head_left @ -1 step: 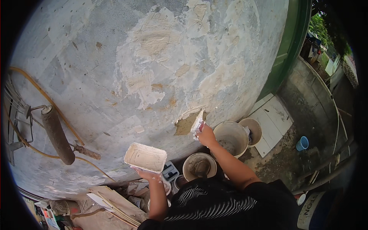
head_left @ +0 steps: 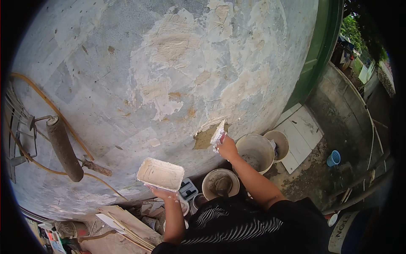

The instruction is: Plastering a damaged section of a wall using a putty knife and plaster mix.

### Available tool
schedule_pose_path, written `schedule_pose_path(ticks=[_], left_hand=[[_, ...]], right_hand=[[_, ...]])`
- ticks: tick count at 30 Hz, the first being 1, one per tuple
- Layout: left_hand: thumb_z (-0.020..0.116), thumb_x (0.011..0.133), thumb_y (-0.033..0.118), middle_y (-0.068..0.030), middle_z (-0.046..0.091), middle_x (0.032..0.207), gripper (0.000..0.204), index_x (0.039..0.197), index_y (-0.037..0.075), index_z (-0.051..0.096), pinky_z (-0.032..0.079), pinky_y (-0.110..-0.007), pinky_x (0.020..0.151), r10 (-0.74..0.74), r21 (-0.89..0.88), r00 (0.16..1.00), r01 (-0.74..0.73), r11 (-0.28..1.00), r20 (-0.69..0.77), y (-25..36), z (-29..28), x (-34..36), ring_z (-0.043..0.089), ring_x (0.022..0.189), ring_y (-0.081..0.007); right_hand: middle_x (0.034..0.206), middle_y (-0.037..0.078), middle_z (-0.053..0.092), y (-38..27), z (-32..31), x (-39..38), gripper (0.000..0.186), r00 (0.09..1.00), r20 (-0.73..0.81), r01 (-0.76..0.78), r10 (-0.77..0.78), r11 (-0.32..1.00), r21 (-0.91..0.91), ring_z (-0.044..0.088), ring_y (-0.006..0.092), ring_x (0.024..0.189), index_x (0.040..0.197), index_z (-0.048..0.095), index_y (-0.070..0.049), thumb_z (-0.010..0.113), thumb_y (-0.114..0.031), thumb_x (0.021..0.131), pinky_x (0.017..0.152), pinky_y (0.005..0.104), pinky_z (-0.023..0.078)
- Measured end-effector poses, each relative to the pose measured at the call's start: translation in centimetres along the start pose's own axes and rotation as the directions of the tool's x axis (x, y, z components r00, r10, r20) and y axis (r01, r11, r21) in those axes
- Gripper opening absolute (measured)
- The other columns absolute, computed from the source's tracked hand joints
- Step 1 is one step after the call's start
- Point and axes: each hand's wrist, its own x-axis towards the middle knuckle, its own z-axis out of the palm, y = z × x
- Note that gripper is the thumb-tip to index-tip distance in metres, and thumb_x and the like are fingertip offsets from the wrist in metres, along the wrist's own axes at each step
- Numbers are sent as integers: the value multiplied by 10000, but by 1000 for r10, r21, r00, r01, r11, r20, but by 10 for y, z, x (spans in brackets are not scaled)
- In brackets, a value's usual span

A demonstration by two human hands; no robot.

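My left hand (head_left: 164, 193) holds a small rectangular tub (head_left: 158, 185) from below and its near side. Pale plaster coats the tub's rim and inside. My right hand (head_left: 228, 149) is closed around a putty knife (head_left: 219, 130), its blade smeared thickly with white plaster. That blade is up against the wall (head_left: 105, 93), at the right edge of a bare brownish hollow (head_left: 205, 139). A ridge of fresh plaster (head_left: 213, 122) runs along the hollow's upper edge. Higher up, a rough beige plaster patch (head_left: 173, 38) covers part of the wall. White smears mark both hands.
Below my right arm stand a large bucket (head_left: 270, 158), a smaller bucket (head_left: 285, 154) and a round tub (head_left: 205, 192). A paint roller (head_left: 63, 148) and a yellow hose (head_left: 76, 135) are at left. Boards (head_left: 131, 224) lie low down. A blue plastic basket (head_left: 333, 158) is on the right.
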Motion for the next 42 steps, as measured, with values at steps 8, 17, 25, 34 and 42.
schedule_pose_path(ticks=[8, 17, 25, 34, 42], left_hand=[[203, 925, 565, -70, 348, 1410, 617, 1375, 163, 330, 349, -505, 1006, -53, 26, 998, 54, 998, -15, 33, -2, -3, 397, 1239, -336], [205, 919, 575, -74, 335, 1417, 632, 1380, 159, 323, 346, -504, 1010, -104, 22, 994, 103, 994, 23, 66, -26, -2, 387, 1247, -336], [223, 917, 581, -73, 329, 1422, 645, 1379, 145, 328, 347, -490, 1007, -88, 89, 996, 88, 992, 1, 87, -35, -9, 388, 1246, -329], [236, 919, 573, -73, 340, 1416, 638, 1364, 132, 358, 334, -466, 1017, -75, 14, 997, 75, 997, -22, 111, -72, -11, 387, 1243, -316], [251, 922, 560, -78, 355, 1405, 629, 1358, 121, 365, 343, -461, 1010, -78, -38, 996, 80, 996, 52, 121, -80, -11, 395, 1236, -315]], right_hand=[[842, 257, 605, -33, 101, -18, 248, 967, 21, 254, -253, 961, -109, 582, 425, 811, 931, 537, 57, 560, -139, 780, 738, 467, 465], [871, 267, 610, -29, 64, -32, 328, 994, -84, 62, -65, 997, -41, 589, 417, 863, 1006, 503, 56, 585, -148, 762, 768, 450, 473], [920, 292, 600, -64, 136, -56, 396, 986, 114, 130, -124, 990, -48, 580, 431, 889, 1057, 456, 79, 587, -157, 767, 782, 457, 473], [919, 272, 606, -28, 108, -34, 327, 992, -119, 16, -27, 996, -91, 585, 414, 889, 1022, 517, 44, 565, -174, 782, 790, 448, 470], [921, 289, 603, -24, 143, -71, 393, 989, 129, 95, -70, 975, -199, 585, 427, 896, 1086, 451, 53, 573, -155, 776, 803, 468, 476]])
